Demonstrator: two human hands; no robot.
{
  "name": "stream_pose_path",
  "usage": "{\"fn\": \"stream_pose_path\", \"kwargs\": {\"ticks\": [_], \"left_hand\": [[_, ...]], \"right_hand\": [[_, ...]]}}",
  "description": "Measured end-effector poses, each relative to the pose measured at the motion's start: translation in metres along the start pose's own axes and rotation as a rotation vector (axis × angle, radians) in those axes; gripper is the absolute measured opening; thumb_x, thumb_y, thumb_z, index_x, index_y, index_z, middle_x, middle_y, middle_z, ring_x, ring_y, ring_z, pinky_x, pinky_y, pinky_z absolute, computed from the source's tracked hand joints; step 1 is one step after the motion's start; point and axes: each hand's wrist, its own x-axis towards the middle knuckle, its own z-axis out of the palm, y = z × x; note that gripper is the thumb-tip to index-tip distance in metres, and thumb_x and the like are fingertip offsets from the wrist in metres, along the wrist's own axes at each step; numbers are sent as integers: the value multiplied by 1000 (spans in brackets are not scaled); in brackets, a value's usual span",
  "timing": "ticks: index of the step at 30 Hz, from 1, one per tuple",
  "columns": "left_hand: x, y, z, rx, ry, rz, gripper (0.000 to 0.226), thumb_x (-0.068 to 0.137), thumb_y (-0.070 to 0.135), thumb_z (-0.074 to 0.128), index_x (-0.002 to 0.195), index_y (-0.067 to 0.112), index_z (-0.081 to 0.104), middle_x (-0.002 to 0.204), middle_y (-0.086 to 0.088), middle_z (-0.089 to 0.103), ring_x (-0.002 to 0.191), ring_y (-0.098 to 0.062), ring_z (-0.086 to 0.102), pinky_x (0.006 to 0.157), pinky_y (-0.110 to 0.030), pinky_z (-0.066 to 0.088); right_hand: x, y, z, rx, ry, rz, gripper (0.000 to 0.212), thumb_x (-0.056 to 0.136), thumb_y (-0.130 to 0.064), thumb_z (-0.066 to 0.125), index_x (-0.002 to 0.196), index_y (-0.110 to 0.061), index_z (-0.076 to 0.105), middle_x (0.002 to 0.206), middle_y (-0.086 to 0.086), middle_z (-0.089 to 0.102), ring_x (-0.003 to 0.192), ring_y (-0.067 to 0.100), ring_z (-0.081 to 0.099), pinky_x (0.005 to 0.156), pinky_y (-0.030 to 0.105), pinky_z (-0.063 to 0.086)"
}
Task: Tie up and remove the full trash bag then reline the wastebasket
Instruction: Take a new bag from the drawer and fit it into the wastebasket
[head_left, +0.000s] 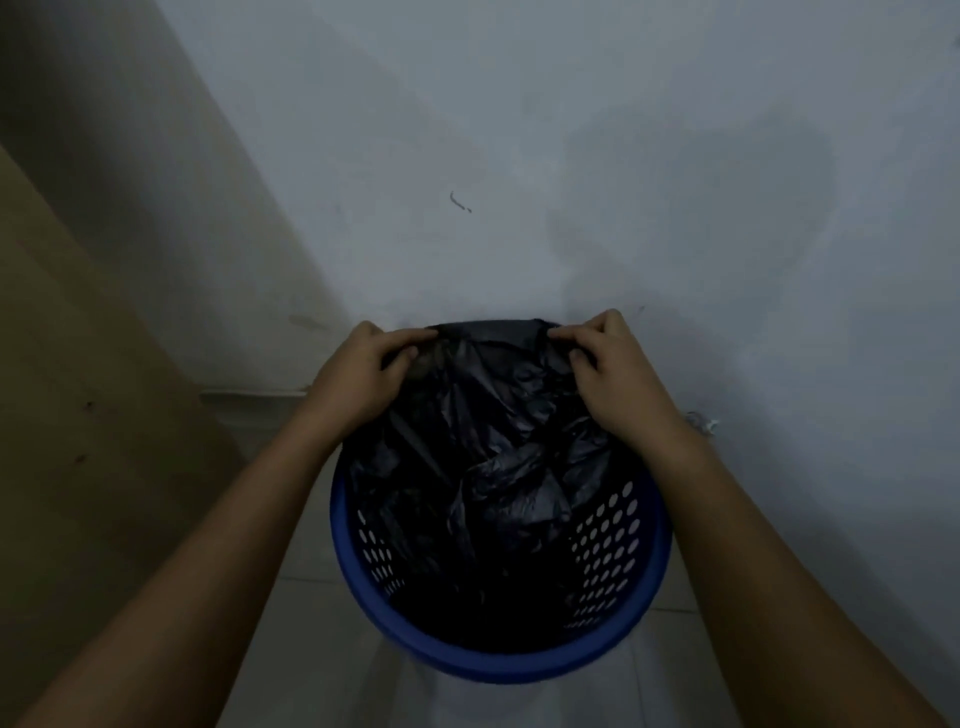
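Wastebasket (498, 660), blue and perforated, stands on the floor against the wall. Black trash bag (493, 457) lies crumpled inside; its edge is stretched over the far rim, pinched by left hand (358, 374) and right hand (613, 371).

No text, label, brand, number or sign can be read anywhere in the view. The black trash bag (498, 415), the blue wastebasket (519, 660) and the wall (571, 130) behind them carry no legible writing; the small dark mark (460, 201) on the wall is a scuff, not a letter.
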Motion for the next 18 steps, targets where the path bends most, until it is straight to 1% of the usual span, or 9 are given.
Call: {"fn": "stream_pose_path", "kwargs": {"ticks": [2,3,5,6,8,11,14,16,18], "left_hand": [[4,-5,2,-23,-77,-34,34,107,23,54,127,48,67,92,0,59,72,-8,57,68,-21,43],[6,-8,4,-59,-124,-94,33,107,23,51,119,46,71,93,1,67,73,-10,62,69,-24,46],[8,-10,7,-139,-203,-256,31,106,26,46,95,30,74,92,5,71,81,-14,66,73,-26,47],[7,-9,8,-155,-217,-335,30,104,29,45,85,23,67,87,1,67,79,-18,63,71,-28,43],[5,-5,7,-168,-218,-477,35,103,37,45,80,13,56,80,-10,57,72,-22,56,65,-31,37],[-1,1,5,-237,-255,-631,41,102,41,44,80,8,57,80,-11,60,69,-24,54,60,-32,36],[-9,0,0,-394,-282,-708,38,98,42,49,86,9,64,84,-11,65,72,-26,58,62,-33,40],[-17,-4,-3,-511,-266,-674,32,100,41,52,105,20,76,104,-3,73,92,-23,69,75,-34,51],[-24,-12,-3,-486,-202,-534,29,103,39,50,113,29,77,117,7,71,106,-17,68,86,-32,53]], "right_hand": [[1,4,2,25,-61,41,36,110,-16,48,140,-23,68,110,-2,47,100,14,56,96,26,48],[1,5,2,25,-94,83,33,110,-22,49,136,-25,70,109,-3,49,98,14,57,92,28,48],[1,6,2,17,-137,188,29,109,-35,49,100,-23,73,96,-3,57,85,15,58,75,31,46],[0,6,2,26,-133,238,37,108,-39,50,80,-19,63,83,-2,58,74,17,57,65,31,40],[-1,6,1,34,-101,298,47,106,-41,51,66,-18,44,66,1,50,60,18,50,57,31,31],[-2,8,0,13,-81,322,48,103,-44,52,65,-18,41,62,2,48,55,19,48,55,31,30],[-5,8,-4,34,-103,317,45,106,-40,50,68,-16,46,68,5,54,61,19,52,57,31,30],[-9,7,-9,51,-139,312,44,108,-38,48,75,-11,55,78,6,64,71,20,58,60,30,34],[-12,7,-16,78,-207,331,46,111,-43,46,88,-9,67,94,5,72,85,20,64,66,27,40]]}}
